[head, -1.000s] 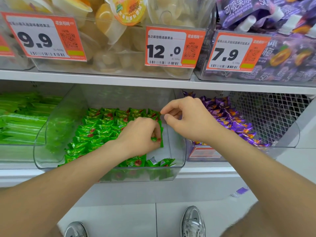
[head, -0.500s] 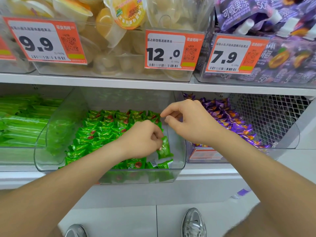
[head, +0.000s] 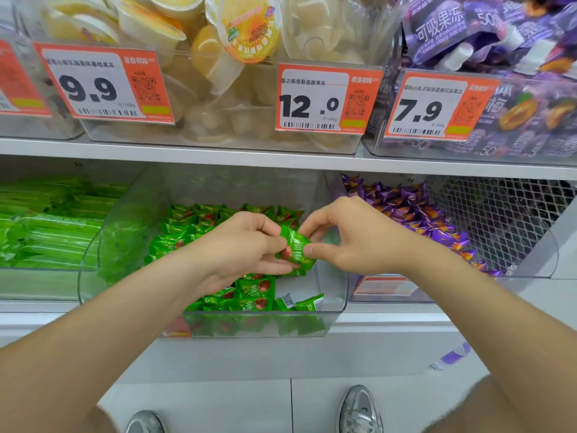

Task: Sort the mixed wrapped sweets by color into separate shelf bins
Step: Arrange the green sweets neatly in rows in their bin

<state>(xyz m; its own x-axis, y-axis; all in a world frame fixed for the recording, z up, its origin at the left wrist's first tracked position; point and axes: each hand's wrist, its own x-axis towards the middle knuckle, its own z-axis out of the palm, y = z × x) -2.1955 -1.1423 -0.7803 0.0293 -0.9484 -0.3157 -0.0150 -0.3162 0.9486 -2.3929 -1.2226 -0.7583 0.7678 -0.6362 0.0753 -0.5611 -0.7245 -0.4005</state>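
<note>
Shop shelving fills the view, with a white shelf board running across above the lower row of bins. At the middle, the left hand and right hand meet on one small green foil-wrapped sweet. The left thumb and forefinger pinch its left end, and the right thumb and forefinger pinch its right edge. The other fingers are loosely curled.

The sweet hangs tilted over the front right part of the clear plastic bin of green sweets, above the pile. It looks very light, with a crinkly, glossy wrapper that is likely slippery. The firm lump in the middle probably gives the surest hold, since the crimped ends may slide or tear.

Just beside it on the right stands the clear bin of purple-wrapped sweets. The two bins' upright walls lie between them, so a crossing hand must lift over both rims. The shelf board overhead limits headroom, while both bin mouths face forward and are open. Packs of long green sticks lie to the left.
</note>
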